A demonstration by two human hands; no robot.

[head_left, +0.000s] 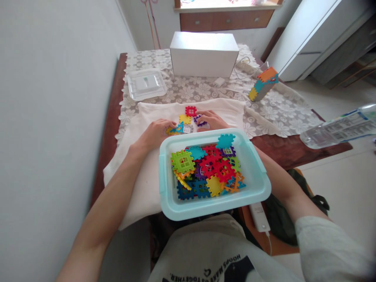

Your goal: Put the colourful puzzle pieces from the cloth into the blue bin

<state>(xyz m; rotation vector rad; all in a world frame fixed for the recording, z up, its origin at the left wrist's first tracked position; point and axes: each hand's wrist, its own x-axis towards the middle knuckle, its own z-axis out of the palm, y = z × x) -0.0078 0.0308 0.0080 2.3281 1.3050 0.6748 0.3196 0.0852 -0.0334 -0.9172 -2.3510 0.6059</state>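
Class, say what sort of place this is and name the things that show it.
Most likely a room in a home: a lace tablecloth, wooden drawers below a window, and a tub of colourful toy tiles.

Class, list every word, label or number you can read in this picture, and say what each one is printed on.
"HOOPS MAKE": upside down on the grey shirt; the line under it, partly cut off, ends in "ETHER".
Label on the plastic bottle: print too blurred to read.
Sticker on the clear lid: too small to read.
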